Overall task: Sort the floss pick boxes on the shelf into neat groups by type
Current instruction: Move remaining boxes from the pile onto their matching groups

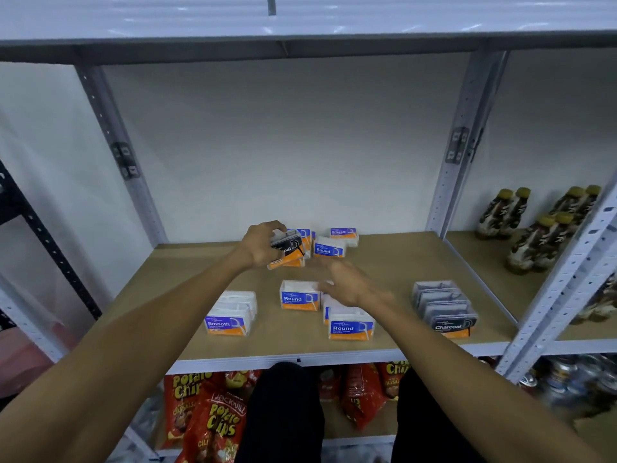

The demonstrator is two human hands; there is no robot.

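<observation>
My left hand (258, 247) grips a black Charcoal box (287, 250) at the back of the wooden shelf (187, 285), just above another orange-edged box. Behind and to its right lie a Round box (329, 247) and a Smooth box (344, 233). My right hand (347, 282), blurred, hovers open over the middle, holding nothing. In front sit a Smooth group (232, 312) at the left, two Round boxes (298, 295) (349, 325) in the middle, and a row of Charcoal boxes (444, 309) at the right.
Grey shelf uprights (462, 145) frame the bay. Brown bottles with yellow caps (541, 225) stand in the bay to the right. Red potato chip bags (213, 416) fill the shelf below, and cans (567, 379) lie lower right.
</observation>
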